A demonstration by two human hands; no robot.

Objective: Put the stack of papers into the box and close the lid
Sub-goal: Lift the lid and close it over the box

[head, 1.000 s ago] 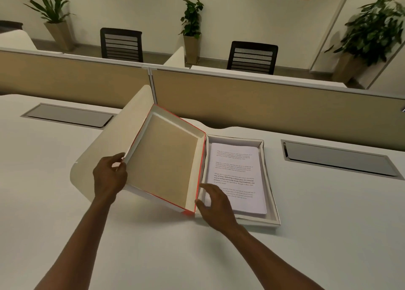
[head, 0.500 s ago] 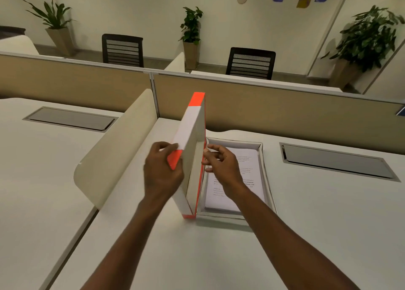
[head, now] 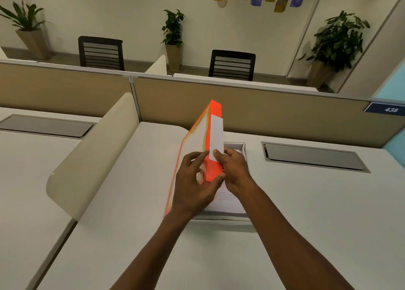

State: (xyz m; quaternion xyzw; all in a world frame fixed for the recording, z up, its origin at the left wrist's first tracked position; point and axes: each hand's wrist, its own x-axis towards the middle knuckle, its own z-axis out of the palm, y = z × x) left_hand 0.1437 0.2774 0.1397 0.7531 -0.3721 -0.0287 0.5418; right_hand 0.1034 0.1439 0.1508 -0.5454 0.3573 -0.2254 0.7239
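The orange and white lid (head: 198,136) is hinged on the left side of the white box (head: 240,146) and leans over it to the right, partway down. My left hand (head: 194,184) presses on the lid's outer face and near corner. My right hand (head: 233,169) grips the lid's free edge from the right. The stack of papers (head: 228,202) lies inside the box, mostly hidden by the lid and my hands.
A cream curved divider (head: 92,158) stands to the left of the box. Behind it runs a tan partition (head: 263,110). Grey cable hatches (head: 313,156) (head: 46,126) are set into the white desk (head: 306,213) on both sides.
The lid swung up from lying open on the left, passed upright, and now tips rightward over the box. My right hand left the papers and took the lid's edge.
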